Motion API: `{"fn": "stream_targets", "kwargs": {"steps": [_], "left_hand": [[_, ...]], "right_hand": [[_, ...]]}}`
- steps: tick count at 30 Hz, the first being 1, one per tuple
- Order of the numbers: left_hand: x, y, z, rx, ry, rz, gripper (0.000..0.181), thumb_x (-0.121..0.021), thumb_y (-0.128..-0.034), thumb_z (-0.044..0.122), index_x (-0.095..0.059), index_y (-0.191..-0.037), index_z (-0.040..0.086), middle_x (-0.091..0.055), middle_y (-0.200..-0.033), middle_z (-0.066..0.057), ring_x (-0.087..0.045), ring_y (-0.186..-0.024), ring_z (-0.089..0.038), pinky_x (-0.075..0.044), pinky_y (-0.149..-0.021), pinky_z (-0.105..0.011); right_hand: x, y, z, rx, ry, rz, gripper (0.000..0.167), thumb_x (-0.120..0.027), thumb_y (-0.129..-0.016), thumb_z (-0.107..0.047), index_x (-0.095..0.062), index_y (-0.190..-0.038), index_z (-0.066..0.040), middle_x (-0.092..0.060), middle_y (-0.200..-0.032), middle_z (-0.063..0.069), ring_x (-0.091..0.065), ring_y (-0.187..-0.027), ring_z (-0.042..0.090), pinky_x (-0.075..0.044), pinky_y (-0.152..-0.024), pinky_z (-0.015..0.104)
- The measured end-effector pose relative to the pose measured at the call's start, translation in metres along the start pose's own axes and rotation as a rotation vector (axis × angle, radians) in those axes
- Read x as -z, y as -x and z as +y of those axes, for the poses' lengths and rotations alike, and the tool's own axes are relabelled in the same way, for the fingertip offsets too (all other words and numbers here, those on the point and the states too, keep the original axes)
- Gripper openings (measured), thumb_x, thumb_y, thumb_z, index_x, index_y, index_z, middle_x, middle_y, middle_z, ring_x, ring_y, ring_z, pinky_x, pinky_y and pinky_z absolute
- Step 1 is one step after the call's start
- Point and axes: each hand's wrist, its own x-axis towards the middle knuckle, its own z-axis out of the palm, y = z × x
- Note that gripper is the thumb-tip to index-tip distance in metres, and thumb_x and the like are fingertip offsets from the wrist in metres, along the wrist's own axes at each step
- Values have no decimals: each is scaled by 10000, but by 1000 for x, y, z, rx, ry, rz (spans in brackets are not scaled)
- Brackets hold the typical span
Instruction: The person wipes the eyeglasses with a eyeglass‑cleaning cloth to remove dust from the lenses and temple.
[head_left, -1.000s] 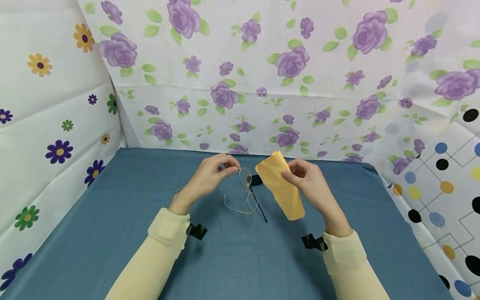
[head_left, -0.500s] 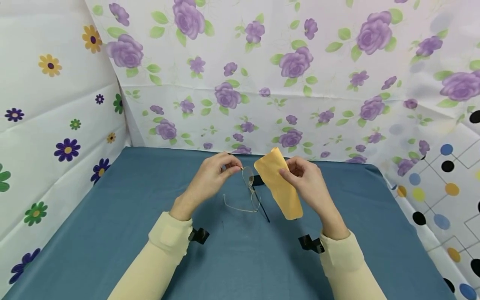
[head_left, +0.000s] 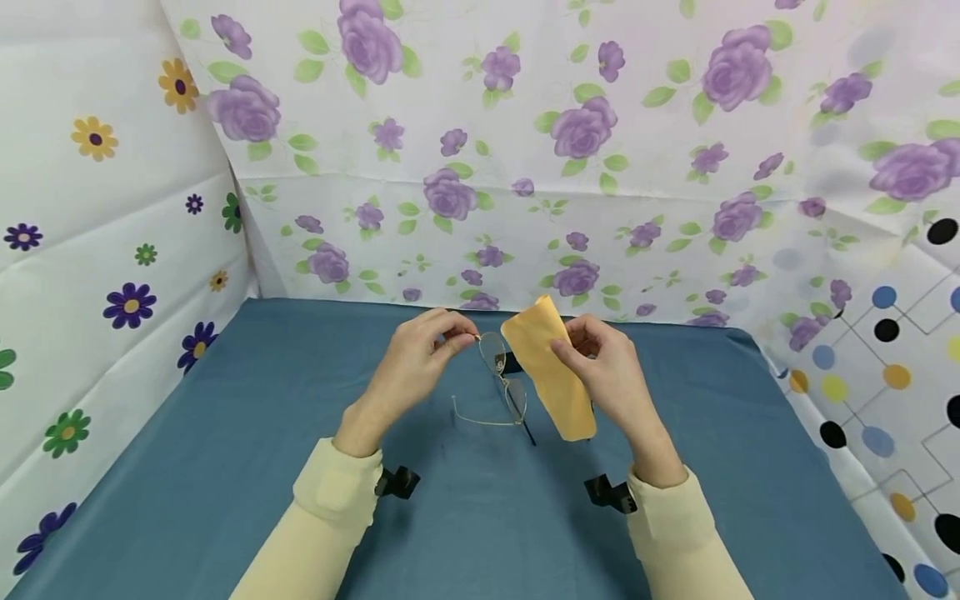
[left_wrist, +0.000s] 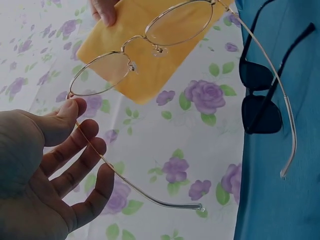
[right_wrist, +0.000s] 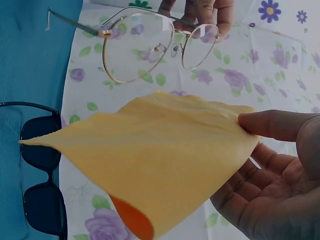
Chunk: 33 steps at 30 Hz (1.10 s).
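My left hand pinches a pair of thin gold-framed eyeglasses at the hinge between thumb and forefinger. They hang above the table with both temples unfolded; one temple runs past my fingers in the left wrist view. To the right, my right hand holds a yellow cleaning cloth by its edge, thumb on the near face. The cloth is close beside the lenses; I cannot tell whether they touch. Black sunglasses lie on the table beyond, partly hidden by the cloth in the head view.
A blue cloth covers the table. Floral sheets hang along the back, with a daisy-patterned sheet at left and a dotted one at right.
My right hand has brought the yellow cleaning cloth slightly left, closer to the eyeglasses. The eyeglasses have turned a little, their lower lens swinging right. Both hands keep their holds.
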Motion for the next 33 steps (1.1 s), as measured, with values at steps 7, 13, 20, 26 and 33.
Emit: {"fn": "stream_targets", "kwargs": {"steps": [7,13,20,26,33], "left_hand": [[0,1,2,4,24,-10,94,-671,-1019,200,-752,-1049,163,-648,-960,43,-574,-831,-122,-519,-735,-357],[-2,1,2,12,28,-18,104,-664,-1023,199,-754,-1047,152,-661,-980,38,-597,-858,-119,-532,-750,-363],[-5,2,3,22,54,-16,99,-674,-1016,198,-754,-1053,152,-676,-999,36,-602,-863,-127,-535,-756,-371],[-7,3,6,17,56,-14,106,-673,-1015,205,-754,-1057,152,-671,-982,46,-589,-839,-115,-527,-738,-359],[-8,8,13,16,22,4,106,-673,-1017,204,-758,-1046,146,-660,-950,55,-597,-819,-99,-539,-724,-350]], "right_hand": [[-2,1,-1,-3,-12,9,143,-730,-1005,-186,-707,-1066,-59,-681,-953,83,-626,-821,226,-522,-719,352],[-2,3,1,-9,-9,16,147,-732,-1005,-196,-711,-1072,-67,-683,-935,74,-625,-804,218,-524,-694,338],[-2,4,4,-4,-25,30,142,-732,-1004,-190,-712,-1067,-64,-682,-925,80,-628,-793,224,-525,-680,334],[-5,6,2,20,-25,47,163,-732,-1005,-205,-709,-1083,-64,-677,-921,77,-620,-773,218,-520,-677,323],[-12,11,-2,96,-13,59,127,-738,-998,-179,-710,-1069,-77,-664,-875,46,-596,-735,194,-508,-648,290]]}}
